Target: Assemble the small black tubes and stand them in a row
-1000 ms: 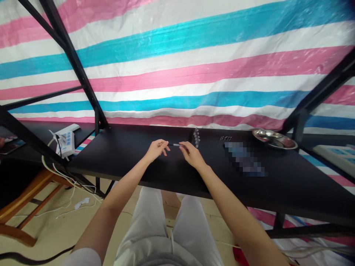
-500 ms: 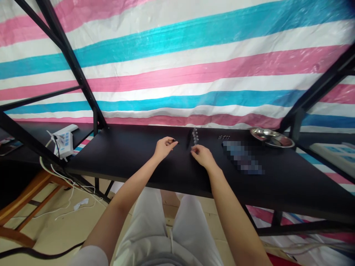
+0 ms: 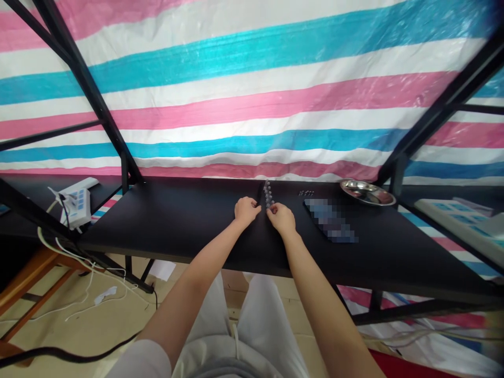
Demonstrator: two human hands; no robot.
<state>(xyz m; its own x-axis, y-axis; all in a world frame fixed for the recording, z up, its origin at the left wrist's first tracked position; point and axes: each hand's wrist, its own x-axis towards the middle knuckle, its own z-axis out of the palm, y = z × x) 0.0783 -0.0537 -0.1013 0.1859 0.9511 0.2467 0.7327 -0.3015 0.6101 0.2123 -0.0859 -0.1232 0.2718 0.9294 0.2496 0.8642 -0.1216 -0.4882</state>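
Observation:
My left hand (image 3: 245, 210) and my right hand (image 3: 281, 218) are side by side over the black table (image 3: 177, 220), both with fingers curled. Between and just beyond them stands a short row of small clear pieces (image 3: 268, 195) next to a thin dark strip (image 3: 260, 194). My left fingers are closed near the dark strip; what they hold is hidden. My right fingertips pinch at the near end of the clear row, touching it or nearly so.
A metal dish (image 3: 367, 191) sits at the back right, with several tiny dark parts (image 3: 306, 193) and a blurred-out flat object (image 3: 329, 219) nearer. A white power strip (image 3: 74, 199) with cables lies at the left. Black frame bars rise on both sides.
A second ago both hands held a thin rod between them. They have since moved forward and together toward the row of clear pieces, and the rod no longer shows.

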